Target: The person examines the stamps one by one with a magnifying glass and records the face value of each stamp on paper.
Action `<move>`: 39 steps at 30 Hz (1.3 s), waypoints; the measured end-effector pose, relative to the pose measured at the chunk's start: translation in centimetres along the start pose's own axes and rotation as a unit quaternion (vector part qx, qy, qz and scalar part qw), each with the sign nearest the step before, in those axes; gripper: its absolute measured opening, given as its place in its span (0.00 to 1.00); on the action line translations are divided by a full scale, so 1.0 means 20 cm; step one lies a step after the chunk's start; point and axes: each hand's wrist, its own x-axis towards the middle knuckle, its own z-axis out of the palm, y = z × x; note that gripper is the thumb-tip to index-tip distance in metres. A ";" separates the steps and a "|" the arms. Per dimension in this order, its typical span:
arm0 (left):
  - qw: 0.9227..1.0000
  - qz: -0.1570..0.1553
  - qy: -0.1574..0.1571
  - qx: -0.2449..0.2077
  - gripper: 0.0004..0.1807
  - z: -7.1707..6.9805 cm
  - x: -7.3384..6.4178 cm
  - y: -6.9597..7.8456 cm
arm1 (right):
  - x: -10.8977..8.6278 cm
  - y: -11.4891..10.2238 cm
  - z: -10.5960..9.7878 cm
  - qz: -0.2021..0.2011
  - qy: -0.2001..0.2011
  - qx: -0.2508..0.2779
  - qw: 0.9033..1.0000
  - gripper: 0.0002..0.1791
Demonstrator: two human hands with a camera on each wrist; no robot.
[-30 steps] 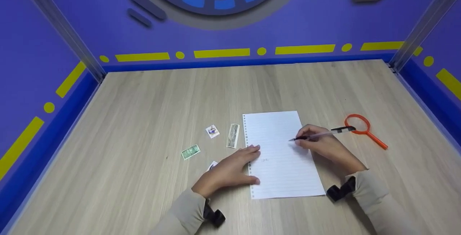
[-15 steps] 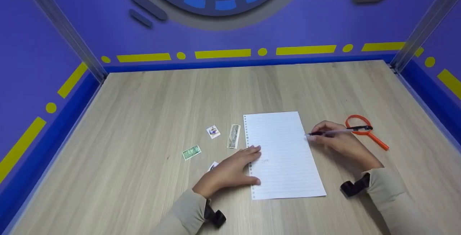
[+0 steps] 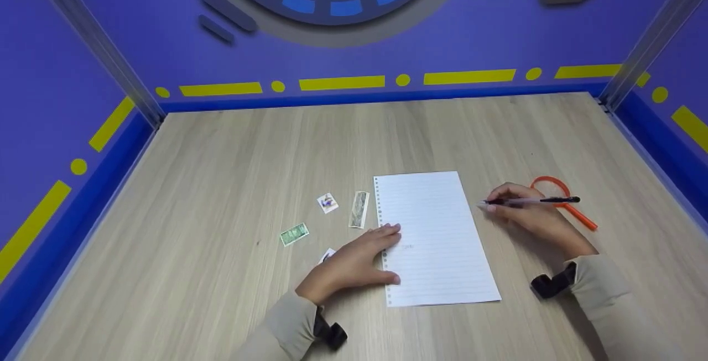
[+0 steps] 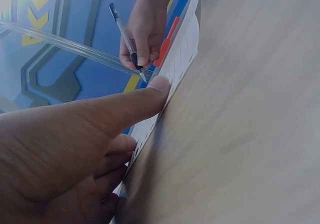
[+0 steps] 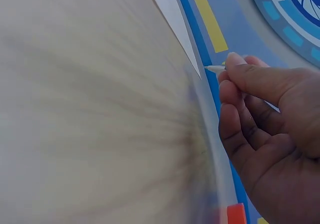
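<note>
A lined sheet of paper [image 3: 437, 217] with punched holes along its left edge lies on the table, bearing a small faint bit of writing. My left hand [image 3: 357, 261] rests on the sheet's left edge, fingers and thumb spread. Off the sheet's right side, my right hand [image 3: 534, 217] pinches a pen [image 3: 531, 201] between thumb and fingers, its tip pointing left. In the right wrist view only the pale pen tip [image 5: 215, 69] sticks out past the thumb. The left wrist view shows the pen [image 4: 125, 39] slanting down from its dark end to the tip.
Left of the sheet lie a long grey stamp [image 3: 359, 209], a small picture stamp [image 3: 327, 203] and a green stamp [image 3: 293, 234]. Another stamp [image 3: 328, 254] is partly hidden by my left hand. An orange magnifying glass [image 3: 579, 217] lies behind my right hand. Blue walls enclose the table [image 3: 221, 173].
My right hand has moved right with the pen, from over the sheet to beyond its right edge, and the pen now lies flatter. My left hand has stayed in place.
</note>
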 end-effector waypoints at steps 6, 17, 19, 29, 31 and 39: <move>1.000 -0.002 -0.002 -0.005 0.44 0.00 0.00 0.00 | 0.00 0.01 -0.01 0.000 0.002 0.008 1.000 0.13; 1.000 -0.006 -0.003 -0.004 0.44 0.00 0.00 0.00 | -0.01 -0.01 -0.04 -0.044 -0.008 -0.021 0.999 0.15; 1.000 -0.007 -0.005 -0.006 0.44 -0.01 0.00 0.00 | 0.00 -0.01 -0.04 -0.062 -0.003 -0.031 0.998 0.15; 1.000 0.001 -0.002 0.002 0.44 0.00 0.00 0.00 | 0.00 0.02 -0.03 -0.036 0.004 -0.061 0.997 0.16; 1.000 0.003 -0.001 0.004 0.44 0.00 0.00 0.00 | 0.00 0.02 -0.03 -0.030 0.000 -0.063 0.998 0.16; 1.000 0.004 0.002 -0.007 0.44 0.01 0.00 0.00 | -0.01 0.02 -0.05 -0.022 -0.023 -0.089 0.996 0.15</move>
